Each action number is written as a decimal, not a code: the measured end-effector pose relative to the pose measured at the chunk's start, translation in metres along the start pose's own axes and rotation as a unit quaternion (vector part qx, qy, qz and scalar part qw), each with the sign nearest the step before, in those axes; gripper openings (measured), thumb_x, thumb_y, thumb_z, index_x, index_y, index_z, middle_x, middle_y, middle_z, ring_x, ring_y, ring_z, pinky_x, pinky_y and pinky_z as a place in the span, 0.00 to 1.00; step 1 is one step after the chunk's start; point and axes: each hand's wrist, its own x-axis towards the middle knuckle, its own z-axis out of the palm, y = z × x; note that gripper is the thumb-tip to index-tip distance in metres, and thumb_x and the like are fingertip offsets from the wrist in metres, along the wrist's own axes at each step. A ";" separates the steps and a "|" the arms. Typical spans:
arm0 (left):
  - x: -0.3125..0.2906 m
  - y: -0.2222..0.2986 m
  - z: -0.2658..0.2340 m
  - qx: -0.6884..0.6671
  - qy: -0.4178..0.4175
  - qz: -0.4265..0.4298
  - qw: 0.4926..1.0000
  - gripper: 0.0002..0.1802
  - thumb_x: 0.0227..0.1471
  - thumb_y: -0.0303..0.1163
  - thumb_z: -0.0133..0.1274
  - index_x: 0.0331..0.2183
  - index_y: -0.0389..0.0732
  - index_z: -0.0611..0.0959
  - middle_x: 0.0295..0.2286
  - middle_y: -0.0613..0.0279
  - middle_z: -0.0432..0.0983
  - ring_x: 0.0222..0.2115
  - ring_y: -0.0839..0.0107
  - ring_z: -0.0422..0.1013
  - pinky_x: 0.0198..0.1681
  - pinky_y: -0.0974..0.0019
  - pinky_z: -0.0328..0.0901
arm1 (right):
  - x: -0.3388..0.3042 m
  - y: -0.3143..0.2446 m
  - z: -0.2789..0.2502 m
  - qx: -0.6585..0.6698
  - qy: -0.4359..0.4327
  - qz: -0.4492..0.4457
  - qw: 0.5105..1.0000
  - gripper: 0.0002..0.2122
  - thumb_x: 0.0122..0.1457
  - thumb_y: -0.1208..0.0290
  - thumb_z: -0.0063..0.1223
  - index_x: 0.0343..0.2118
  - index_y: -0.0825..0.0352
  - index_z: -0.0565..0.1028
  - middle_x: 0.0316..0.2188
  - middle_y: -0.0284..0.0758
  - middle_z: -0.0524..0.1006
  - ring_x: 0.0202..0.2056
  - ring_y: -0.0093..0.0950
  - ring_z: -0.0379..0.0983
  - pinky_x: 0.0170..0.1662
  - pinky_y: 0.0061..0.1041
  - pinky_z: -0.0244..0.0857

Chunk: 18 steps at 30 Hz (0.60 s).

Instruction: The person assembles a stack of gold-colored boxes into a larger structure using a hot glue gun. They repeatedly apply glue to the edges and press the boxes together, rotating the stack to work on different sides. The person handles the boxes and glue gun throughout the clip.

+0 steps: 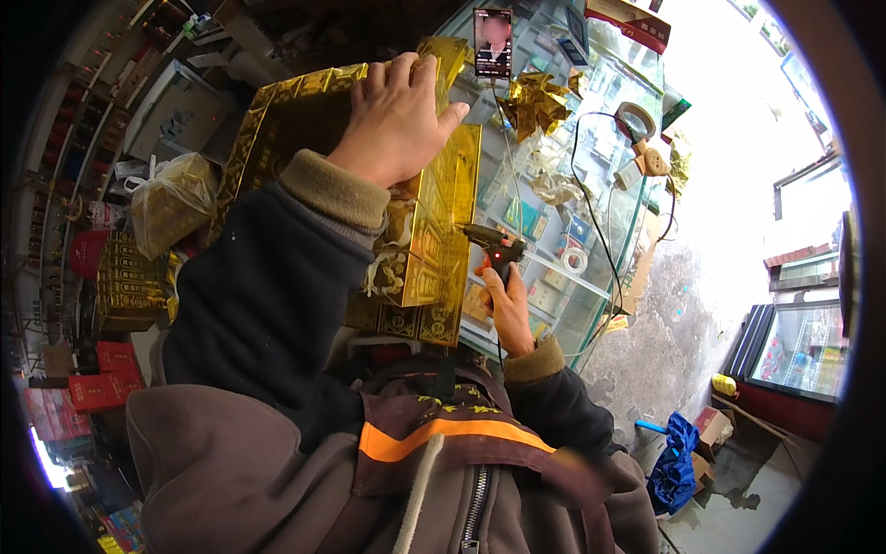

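My left hand lies on a large gold box structure with ornate printed panels. Its fingers are stretched over the far edge and the thumb is spread apart. In my right hand is a black glue gun with a small red light, gripped by the handle. The gun's nozzle points left and is at or very near the side of a gold panel; whether it touches I cannot tell. A smaller gold patterned block stands against this panel, below my left hand.
A glass display counter carries a phone, crumpled gold foil, a tape roll and a power socket with looping cables. Left are a plastic-wrapped bag and another gold box. A blue umbrella is at lower right.
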 end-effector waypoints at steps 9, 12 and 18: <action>0.000 -0.001 0.000 -0.003 0.002 0.002 1.000 0.39 0.61 0.54 0.49 0.62 0.35 0.66 0.60 0.49 0.60 0.58 0.50 0.57 0.64 0.48 0.48 | 0.002 0.004 -0.002 -0.031 -0.007 0.026 0.999 0.10 0.71 0.62 0.48 0.45 0.64 0.69 0.26 0.24 0.66 0.22 0.13 0.57 0.23 0.16 0.52; 0.000 0.001 0.000 0.003 -0.001 -0.003 1.000 0.39 0.61 0.54 0.49 0.62 0.35 0.66 0.60 0.49 0.60 0.58 0.50 0.57 0.64 0.48 0.48 | 0.002 0.005 0.000 -0.038 -0.006 0.009 0.999 0.10 0.71 0.62 0.48 0.44 0.64 0.69 0.25 0.24 0.66 0.22 0.13 0.57 0.23 0.16 0.52; -0.001 0.001 -0.001 0.005 -0.006 -0.002 1.000 0.39 0.61 0.53 0.50 0.62 0.35 0.66 0.60 0.49 0.60 0.58 0.50 0.57 0.63 0.48 0.49 | 0.004 0.003 0.003 -0.020 0.009 0.006 1.000 0.10 0.71 0.62 0.47 0.44 0.65 0.69 0.26 0.25 0.66 0.23 0.13 0.57 0.23 0.17 0.54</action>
